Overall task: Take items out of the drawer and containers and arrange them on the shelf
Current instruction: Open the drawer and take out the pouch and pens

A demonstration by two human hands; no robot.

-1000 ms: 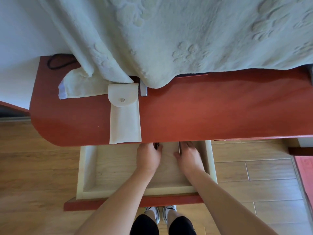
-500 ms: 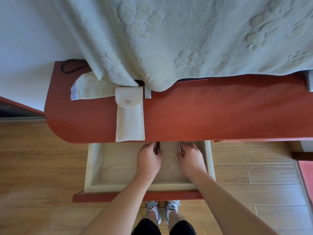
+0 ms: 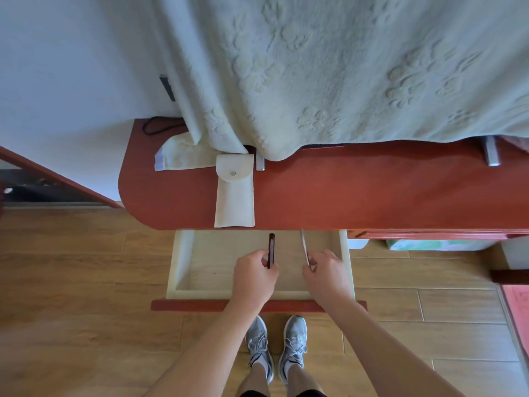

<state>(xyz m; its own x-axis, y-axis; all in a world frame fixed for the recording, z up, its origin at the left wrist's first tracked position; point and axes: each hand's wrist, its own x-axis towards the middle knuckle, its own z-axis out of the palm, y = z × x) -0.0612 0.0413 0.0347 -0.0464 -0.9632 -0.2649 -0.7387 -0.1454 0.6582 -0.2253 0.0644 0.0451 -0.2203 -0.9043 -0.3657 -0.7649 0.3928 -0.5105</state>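
Note:
The pale wooden drawer (image 3: 183,265) stands pulled out under the red-brown shelf top (image 3: 357,193). My left hand (image 3: 253,275) grips a thin dark flat item (image 3: 271,249) held on edge above the drawer. A thin silvery-white flat item (image 3: 304,246), also on edge, is pinched by my right hand (image 3: 326,272). Both items point toward the shelf edge. On the shelf lies a cream pouch (image 3: 234,196) with a snap flap, its lower end at the shelf's front edge.
A large cream blanket (image 3: 343,75) hangs over the back of the shelf, covering whatever is beneath. A folded cloth (image 3: 177,157) and a black cable (image 3: 157,127) lie at the shelf's left end. Two metal feet (image 3: 491,151) show under the blanket. Wooden floor surrounds the drawer.
Both hands have drawn back out from under the shelf edge, each bringing a thin flat item up into view. The camera has tilted, showing more floor and my shoes.

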